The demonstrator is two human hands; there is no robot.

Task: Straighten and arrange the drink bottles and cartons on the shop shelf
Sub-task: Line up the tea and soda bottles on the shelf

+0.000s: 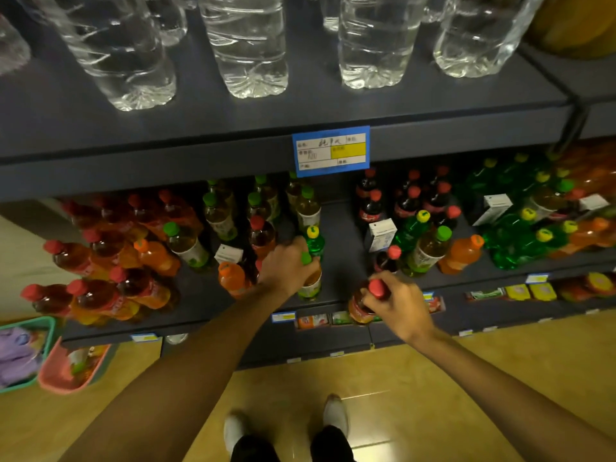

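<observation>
Your left hand [288, 263] has its grip closed over the neck of a green-capped plastic bottle of pale yellow drink with a white and green label [310, 282], which stands upright near the front edge of the dark grey metal middle shelf [340, 248]. Your right hand [398, 303] holds a red-capped plastic bottle of amber drink with a red label [360, 306], fingers curled round its neck just below the cap; that bottle is tilted at the shelf's front lip, and whether its base rests on the shelf cannot be told. Just behind your left hand stands a green plastic bottle with a yellow cap [314, 243]. Between your hands and to the right sits a small white drink carton [381, 235], upright. On the left of the shelf a cluster of red-capped amber bottles [100, 261] leans in disorder. The upper shelf carries large clear water bottles [248, 45], with a blue and yellow price tag [331, 151] on its front edge.
</observation>
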